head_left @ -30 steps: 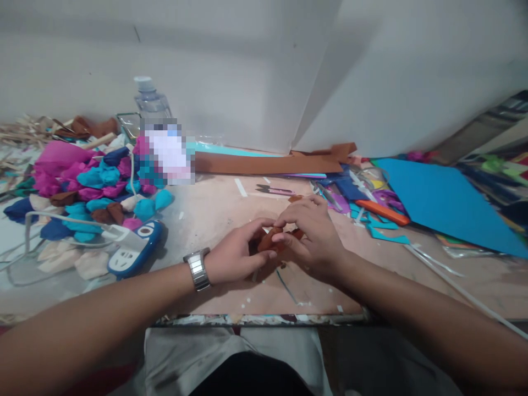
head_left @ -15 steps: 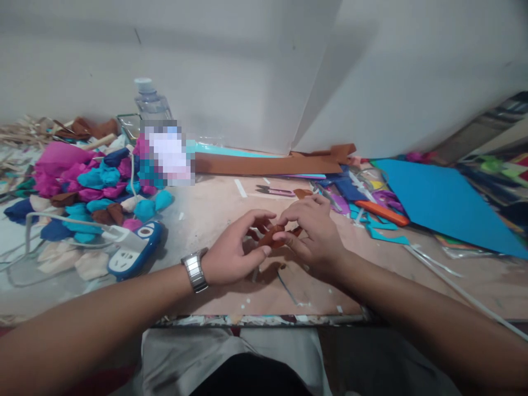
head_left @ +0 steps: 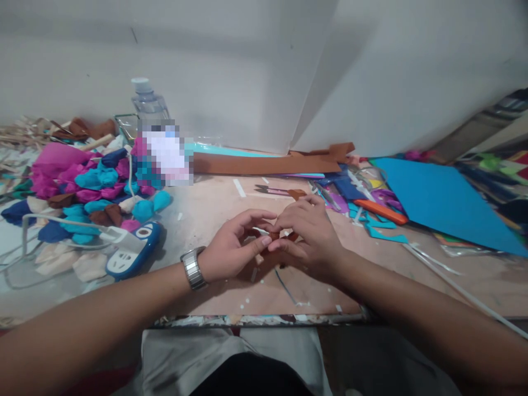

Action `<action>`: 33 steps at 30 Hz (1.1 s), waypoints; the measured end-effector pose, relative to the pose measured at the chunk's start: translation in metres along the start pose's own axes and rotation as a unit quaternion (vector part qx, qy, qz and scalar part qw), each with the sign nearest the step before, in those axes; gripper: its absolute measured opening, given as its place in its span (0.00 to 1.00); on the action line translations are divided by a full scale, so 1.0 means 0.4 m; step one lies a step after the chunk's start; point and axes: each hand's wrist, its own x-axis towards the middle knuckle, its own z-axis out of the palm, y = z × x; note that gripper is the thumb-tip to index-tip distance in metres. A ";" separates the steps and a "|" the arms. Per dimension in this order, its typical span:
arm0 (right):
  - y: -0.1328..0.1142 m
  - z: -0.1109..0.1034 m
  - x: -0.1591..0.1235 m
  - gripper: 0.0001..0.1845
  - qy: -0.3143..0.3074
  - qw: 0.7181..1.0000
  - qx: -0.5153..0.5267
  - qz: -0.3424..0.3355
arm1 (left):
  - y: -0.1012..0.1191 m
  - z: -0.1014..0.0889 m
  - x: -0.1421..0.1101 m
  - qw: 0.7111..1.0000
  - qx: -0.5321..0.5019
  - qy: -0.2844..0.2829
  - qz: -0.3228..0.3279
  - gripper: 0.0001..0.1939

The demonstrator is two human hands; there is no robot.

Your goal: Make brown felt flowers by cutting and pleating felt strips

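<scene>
Pinching brown piece (head_left: 274, 236), right hand (head_left: 311, 241) meets curled left hand (head_left: 231, 245), forearms (head_left: 117, 309) slanting inward; cannot tell whether left grips.

Dim light leaves soft shadows on the wall (head_left: 231, 82). Pixelation masks the lower plastic bottle (head_left: 149, 105) near the back edge of the table (head_left: 206, 201).

Craft workspace; snips (head_left: 277, 191), blue sheet (head_left: 449, 201)

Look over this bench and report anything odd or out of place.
The blue-and-white power strip looks out of place: it lies beside crumpled, colorful puffs, a white charger plugged into it. Small scraps litter the bench, but no spill shows.
</scene>
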 end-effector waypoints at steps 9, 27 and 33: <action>-0.005 -0.003 -0.005 0.22 -0.020 0.999 0.013 0.043 | 0.004 0.000 0.003 0.999 -0.029 0.018 -0.019 0.15; -0.016 -0.007 -0.004 0.07 -0.007 0.998 -0.036 0.046 | 0.002 -0.011 0.011 0.998 -0.002 0.042 -0.036 0.13; -0.020 -0.010 0.000 0.09 -0.015 0.997 -0.049 0.057 | 0.000 -0.008 0.007 0.999 0.021 0.032 -0.029 0.12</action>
